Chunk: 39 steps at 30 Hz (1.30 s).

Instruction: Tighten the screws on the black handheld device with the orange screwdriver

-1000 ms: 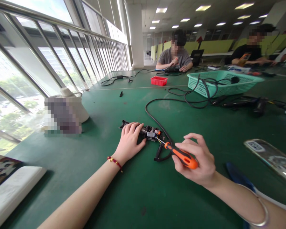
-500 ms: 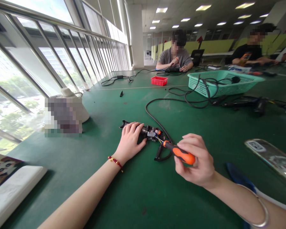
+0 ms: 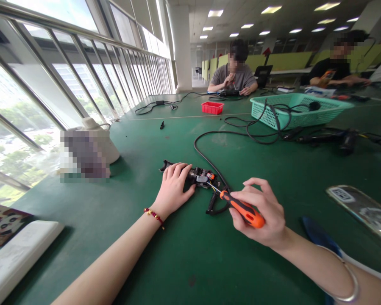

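Note:
A black opened device [image 3: 200, 176] with exposed wiring lies on the green table [image 3: 177, 254]. My left hand [image 3: 174, 188] presses down on its left part, fingers curled over the casing. My right hand [image 3: 260, 214] is closed round an orange-handled screwdriver [image 3: 243, 209], whose tip points at the device's right end. A black cable [image 3: 206, 146] runs from the device toward the back of the table.
A teal basket [image 3: 298, 110] with cables stands at the back right, a red tray [image 3: 212, 108] farther back. A white pot [image 3: 98, 142] sits left, a phone [image 3: 362, 209] right, a white box [image 3: 15, 258] near left. Two people work at the far end.
My right hand has turned the screwdriver handle slightly in its fingers; the handle dipped and came back. My left hand and the device have stayed still.

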Available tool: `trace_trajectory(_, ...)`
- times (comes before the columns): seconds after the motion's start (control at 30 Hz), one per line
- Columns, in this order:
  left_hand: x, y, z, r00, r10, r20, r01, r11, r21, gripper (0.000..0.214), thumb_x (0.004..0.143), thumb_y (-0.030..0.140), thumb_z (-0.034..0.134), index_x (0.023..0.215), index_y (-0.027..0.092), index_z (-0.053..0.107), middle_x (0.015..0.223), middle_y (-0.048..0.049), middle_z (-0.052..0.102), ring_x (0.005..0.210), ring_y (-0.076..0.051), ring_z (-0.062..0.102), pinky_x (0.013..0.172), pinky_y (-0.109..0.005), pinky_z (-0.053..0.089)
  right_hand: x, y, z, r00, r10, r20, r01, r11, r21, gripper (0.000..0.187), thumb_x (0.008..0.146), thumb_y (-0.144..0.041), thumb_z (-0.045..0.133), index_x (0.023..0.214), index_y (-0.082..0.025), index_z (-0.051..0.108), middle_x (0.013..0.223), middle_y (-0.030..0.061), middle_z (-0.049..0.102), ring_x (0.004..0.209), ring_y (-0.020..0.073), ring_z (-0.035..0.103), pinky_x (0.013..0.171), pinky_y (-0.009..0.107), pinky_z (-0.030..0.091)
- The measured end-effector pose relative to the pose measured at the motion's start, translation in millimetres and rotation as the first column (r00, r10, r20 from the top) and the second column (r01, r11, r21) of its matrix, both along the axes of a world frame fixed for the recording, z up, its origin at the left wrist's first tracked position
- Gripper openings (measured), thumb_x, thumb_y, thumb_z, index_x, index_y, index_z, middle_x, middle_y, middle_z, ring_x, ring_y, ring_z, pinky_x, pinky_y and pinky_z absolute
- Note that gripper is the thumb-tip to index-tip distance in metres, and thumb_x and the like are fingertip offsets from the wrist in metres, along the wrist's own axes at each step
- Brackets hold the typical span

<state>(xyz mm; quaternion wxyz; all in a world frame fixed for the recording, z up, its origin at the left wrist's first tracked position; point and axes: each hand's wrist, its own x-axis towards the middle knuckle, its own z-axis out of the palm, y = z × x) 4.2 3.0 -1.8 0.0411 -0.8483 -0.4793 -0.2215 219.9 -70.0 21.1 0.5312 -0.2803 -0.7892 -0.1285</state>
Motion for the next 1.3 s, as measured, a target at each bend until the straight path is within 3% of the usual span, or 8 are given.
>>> trace_trajectory(0.17, 0.5, -0.2, 0.4, 1.0, 0.0, 0.0, 0.0, 1.0, -0.004, 0.046, 0.082, 0.034, 0.048, 0.126, 0.018, 0.044, 0.126, -0.0103, 0.048, 0.121, -0.028, 0.037, 0.104, -0.047, 0.03, -0.2, 1.8, -0.3, 0.999, 0.038, -0.034, -0.037, 0.999, 0.037, 0.04, 0.069, -0.01, 0.061, 0.106, -0.016, 0.05, 0.077, 0.0038, 0.065, 0.061, 0.015, 0.058, 0.07, 0.043, 0.049)
trace_trajectory(0.33, -0.5, 0.1, 0.0, 1.0, -0.001, -0.005, 0.001, 1.0, -0.003, 0.047, 0.083, 0.034, 0.048, 0.127, 0.018, 0.042, 0.126, -0.0102, 0.048, 0.121, -0.028, 0.036, 0.104, -0.047, 0.029, 1.1, 0.9, 1.1, 1.0, -0.008, 0.007, 0.009, 1.0, -0.015, 0.028, 0.072, -0.008, 0.061, 0.097, -0.017, 0.053, 0.069, -0.0002, 0.064, 0.051, 0.0106, 0.052, 0.072, 0.041, 0.048)
trace_trajectory(0.53, -0.3, 0.7, -0.8, 1.0, 0.001, -0.018, -0.001, 1.0, -0.003, 0.048, 0.083, 0.034, 0.048, 0.127, 0.016, 0.043, 0.127, -0.0107, 0.048, 0.122, -0.027, 0.035, 0.106, -0.046, 0.028, 0.9, 2.4, -2.0, 0.997, 0.041, -0.06, -0.039, 0.999, 0.03, 0.045, 0.07, -0.01, 0.061, 0.112, -0.015, 0.047, 0.076, 0.0034, 0.061, 0.067, 0.0161, 0.057, 0.069, 0.041, 0.049)
trace_trajectory(0.73, -0.9, 0.9, -1.4, 1.0, -0.003, -0.004, 0.003, 1.0, 0.006, 0.047, 0.083, 0.034, 0.049, 0.126, 0.017, 0.044, 0.126, -0.0105, 0.048, 0.122, -0.028, 0.036, 0.104, -0.048, 0.03, 0.3, -0.6, 1.0, 1.0, -0.012, -0.003, 0.012, 1.0, -0.019, 0.031, 0.071, -0.008, 0.062, 0.1, -0.016, 0.053, 0.072, 0.0013, 0.064, 0.054, 0.0113, 0.053, 0.07, 0.04, 0.046)
trace_trajectory(0.9, -1.2, 1.1, -1.8, 1.0, -0.007, 0.004, 0.007, 1.0, 0.02, 0.047, 0.082, 0.033, 0.049, 0.127, 0.019, 0.044, 0.125, -0.0103, 0.049, 0.121, -0.028, 0.037, 0.103, -0.048, 0.031, 0.3, 1.5, -3.6, 0.996, 0.05, -0.08, -0.048, 0.998, 0.028, 0.048, 0.068, -0.008, 0.061, 0.112, -0.014, 0.046, 0.079, 0.0048, 0.061, 0.07, 0.0173, 0.057, 0.071, 0.042, 0.048)
trace_trajectory(1.1, -0.6, 0.9, -2.0, 1.0, -0.005, 0.001, 0.005, 1.0, 0.014, 0.047, 0.082, 0.034, 0.049, 0.127, 0.017, 0.044, 0.126, -0.0102, 0.048, 0.121, -0.028, 0.036, 0.105, -0.047, 0.029, 0.4, -0.3, 0.1, 0.999, 0.027, 0.028, -0.026, 0.999, -0.042, 0.027, 0.07, -0.008, 0.062, 0.094, -0.016, 0.053, 0.063, -0.0013, 0.059, 0.053, 0.0114, 0.053, 0.069, 0.04, 0.047)
trace_trajectory(1.3, -0.6, 1.1, -1.9, 1.0, -0.001, 0.001, 0.001, 1.0, 0.002, 0.048, 0.082, 0.033, 0.049, 0.127, 0.017, 0.043, 0.126, -0.0105, 0.048, 0.122, -0.028, 0.036, 0.105, -0.047, 0.029, 0.6, -0.5, 1.7, 0.998, 0.044, 0.051, -0.041, 0.998, -0.054, 0.024, 0.072, -0.009, 0.06, 0.092, -0.019, 0.053, 0.062, -0.0028, 0.059, 0.052, 0.0107, 0.052, 0.069, 0.039, 0.048)
